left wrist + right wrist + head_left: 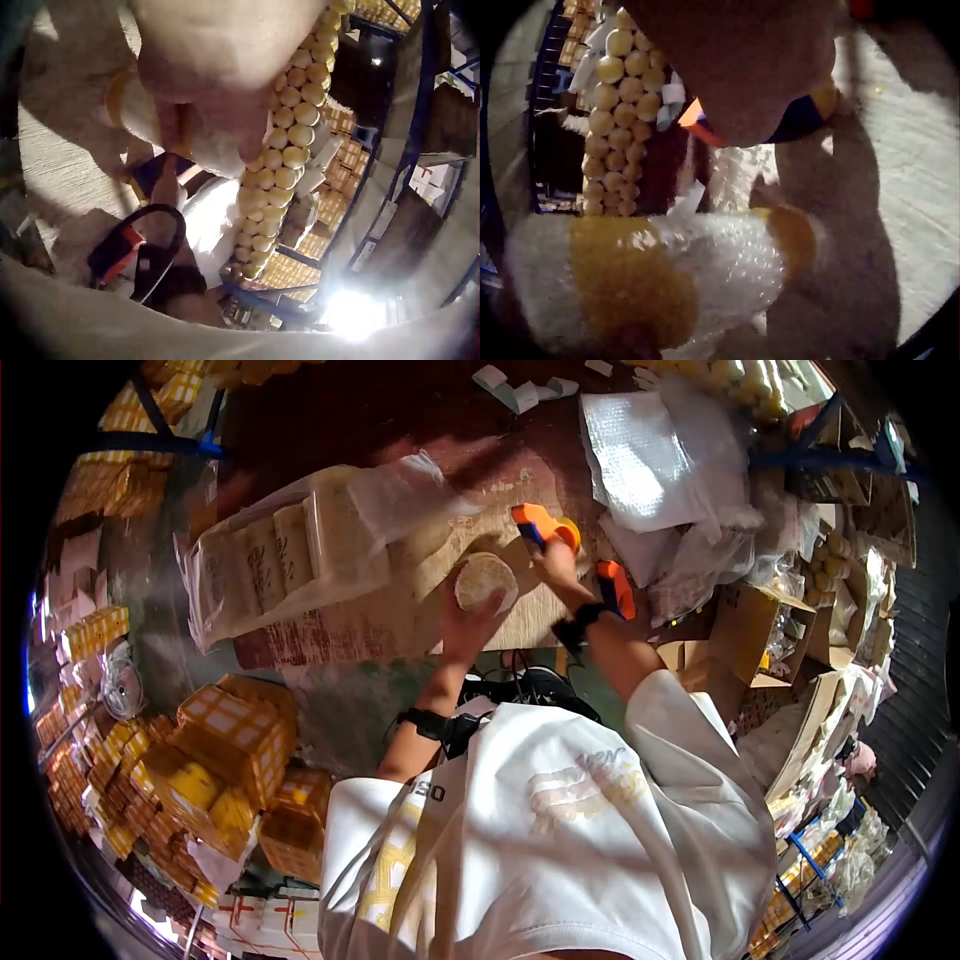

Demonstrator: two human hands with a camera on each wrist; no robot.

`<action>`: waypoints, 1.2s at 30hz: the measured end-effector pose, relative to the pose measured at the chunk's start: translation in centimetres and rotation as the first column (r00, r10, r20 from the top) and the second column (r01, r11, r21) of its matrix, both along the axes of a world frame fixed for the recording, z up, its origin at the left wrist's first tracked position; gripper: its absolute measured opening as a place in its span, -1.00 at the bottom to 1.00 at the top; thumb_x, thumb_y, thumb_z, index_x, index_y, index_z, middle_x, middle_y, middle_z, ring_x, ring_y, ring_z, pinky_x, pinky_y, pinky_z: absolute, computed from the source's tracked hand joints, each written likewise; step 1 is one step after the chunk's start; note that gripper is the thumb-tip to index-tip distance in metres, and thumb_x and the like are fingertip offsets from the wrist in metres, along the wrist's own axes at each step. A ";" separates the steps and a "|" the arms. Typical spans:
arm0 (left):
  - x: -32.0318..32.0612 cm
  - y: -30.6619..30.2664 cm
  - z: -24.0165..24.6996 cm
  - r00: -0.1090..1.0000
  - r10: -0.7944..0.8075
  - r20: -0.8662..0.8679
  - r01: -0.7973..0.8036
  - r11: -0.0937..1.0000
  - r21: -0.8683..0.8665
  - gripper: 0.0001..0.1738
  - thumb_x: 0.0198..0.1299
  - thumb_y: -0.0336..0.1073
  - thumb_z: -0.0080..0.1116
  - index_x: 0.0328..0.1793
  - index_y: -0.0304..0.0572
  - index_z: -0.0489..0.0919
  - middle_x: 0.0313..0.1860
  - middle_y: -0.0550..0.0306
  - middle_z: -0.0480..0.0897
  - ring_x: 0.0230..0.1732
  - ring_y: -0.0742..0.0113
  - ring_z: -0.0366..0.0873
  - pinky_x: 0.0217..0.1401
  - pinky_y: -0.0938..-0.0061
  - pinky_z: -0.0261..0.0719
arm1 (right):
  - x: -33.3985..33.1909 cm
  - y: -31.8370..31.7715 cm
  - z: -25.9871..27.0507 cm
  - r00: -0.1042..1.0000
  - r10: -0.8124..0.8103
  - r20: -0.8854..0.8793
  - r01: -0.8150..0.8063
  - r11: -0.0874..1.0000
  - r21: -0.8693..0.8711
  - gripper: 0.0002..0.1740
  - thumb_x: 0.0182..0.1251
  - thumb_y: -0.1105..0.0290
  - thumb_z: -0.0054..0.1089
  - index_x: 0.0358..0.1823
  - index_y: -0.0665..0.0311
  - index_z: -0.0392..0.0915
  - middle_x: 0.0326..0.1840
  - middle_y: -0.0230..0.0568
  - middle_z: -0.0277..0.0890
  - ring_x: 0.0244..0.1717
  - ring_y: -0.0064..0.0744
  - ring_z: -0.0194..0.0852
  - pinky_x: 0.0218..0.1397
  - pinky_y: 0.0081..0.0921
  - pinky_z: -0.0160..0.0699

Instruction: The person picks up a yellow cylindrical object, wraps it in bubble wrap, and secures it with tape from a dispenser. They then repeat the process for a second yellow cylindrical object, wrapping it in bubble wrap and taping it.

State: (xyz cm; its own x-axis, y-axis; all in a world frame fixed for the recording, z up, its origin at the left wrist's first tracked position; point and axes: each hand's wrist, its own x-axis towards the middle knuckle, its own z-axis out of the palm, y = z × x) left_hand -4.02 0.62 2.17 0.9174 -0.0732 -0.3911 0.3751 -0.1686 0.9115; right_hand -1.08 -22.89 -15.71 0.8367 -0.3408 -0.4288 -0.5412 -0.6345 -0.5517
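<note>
My left hand (472, 628) grips a bubble-wrapped cylinder (487, 580) near the table's front edge; from above, its round end shows. In the right wrist view, bands of yellow tape (622, 277) circle the clear wrap (739, 259). Just to the right, my right hand (556, 563) holds an orange and blue tape dispenser (533, 518) with a yellow tape roll (568, 532) on it. The dispenser is apart from the cylinder in the head view. In the right wrist view, that hand covers much of the dispenser.
A second orange tape dispenser (616, 588) lies on the worn wooden table (520, 628). A clear plastic bag (290, 550) of wrapped packs lies left, bubble-wrap sheets (630, 460) right. Yellow-ended rolls (289, 135) are stacked behind. Open cardboard boxes (750, 630) stand at the right.
</note>
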 end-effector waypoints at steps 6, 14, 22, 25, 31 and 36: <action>0.5 -0.3 -0.7 0.998 0.004 -0.068 -0.016 0.983 -0.185 -0.11 0.11 -0.15 0.56 0.51 -0.25 0.35 0.30 -0.09 0.55 0.25 0.14 0.57 0.21 0.23 0.67 | -3.7 -6.4 13.0 0.949 0.221 0.224 -0.297 0.866 0.403 -0.61 0.38 0.39 0.28 0.16 0.38 0.47 -0.07 -0.01 0.57 0.00 -0.05 0.58 0.11 -0.13 0.56; 0.8 -0.2 -3.1 1.000 -0.005 -0.003 0.005 0.994 -0.112 -0.06 0.02 -0.12 0.60 0.51 -0.19 0.36 0.33 -0.15 0.55 0.29 0.02 0.58 0.32 0.19 0.57 | -3.9 -5.1 24.3 0.537 0.734 0.416 -0.738 0.647 -0.189 -0.42 0.08 0.51 0.35 0.18 0.53 0.43 0.13 0.27 0.44 0.31 0.39 0.31 0.59 0.04 0.15; 0.5 -0.3 -1.7 1.000 -0.009 0.014 0.011 0.994 -0.106 -0.07 -0.02 -0.13 0.63 0.47 -0.17 0.39 0.30 -0.14 0.58 0.30 0.06 0.57 0.33 0.19 0.55 | -3.6 -2.7 27.5 0.418 0.865 0.277 -0.813 0.493 -0.310 -0.33 0.02 0.35 0.46 0.17 0.50 0.46 0.15 0.28 0.49 0.26 0.29 0.40 0.41 -0.02 0.37; 0.7 -0.2 0.1 1.000 -0.023 0.013 0.024 0.999 -0.039 -0.06 -0.04 -0.14 0.64 0.46 -0.18 0.38 0.30 -0.12 0.57 0.30 0.06 0.57 0.31 0.18 0.57 | -3.3 -1.6 29.5 0.502 0.852 0.146 -0.851 0.517 -0.090 -0.36 0.13 0.28 0.41 0.18 0.51 0.44 0.08 0.30 0.51 0.21 0.25 0.47 0.25 -0.06 0.45; -0.1 -1.2 -4.3 0.960 0.016 0.281 -0.028 0.999 0.038 -0.06 -0.10 -0.17 0.64 0.43 -0.19 0.40 0.26 -0.13 0.57 0.28 -0.09 0.55 0.33 0.15 0.53 | -1.8 0.2 30.4 0.630 0.765 0.138 -0.769 0.588 0.252 -0.43 0.35 0.15 0.32 0.21 0.44 0.48 -0.05 0.14 0.59 -0.09 -0.02 0.57 0.01 -0.22 0.52; 0.0 -1.4 -3.7 0.965 -0.028 0.261 0.005 0.996 0.086 -0.03 -0.10 -0.19 0.63 0.46 -0.19 0.36 0.31 -0.19 0.50 0.33 -0.22 0.46 0.35 0.07 0.49 | 1.0 4.3 32.7 0.730 0.671 -0.131 -0.644 0.739 0.197 -0.35 0.27 -0.21 0.36 -0.12 0.36 0.71 -0.48 -0.09 0.62 -0.47 -0.27 0.57 -0.28 -0.28 0.55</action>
